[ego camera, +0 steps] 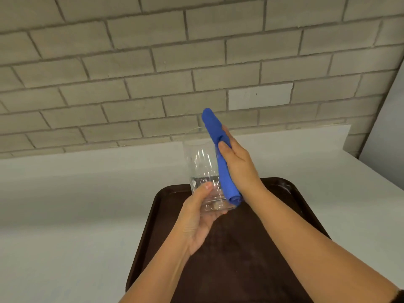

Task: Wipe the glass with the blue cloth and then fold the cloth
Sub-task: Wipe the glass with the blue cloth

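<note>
Glass [202, 169] raised above brown tray [284, 215], base gripped by left hand [197, 217] fingers. Rolled blue cloth [220, 156] pressed against glass's right side, clasped by right hand [238, 165] fingers.

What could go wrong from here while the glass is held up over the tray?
1. The left hand holds the glass only near its base, lifted above the brown tray. Sideways pressure from the cloth could tip it out of that grip and it might break.
2. The blue cloth is bunched into a roll under the right hand, so little of it meets the glass wall and wiping may leave patches untouched.
</note>
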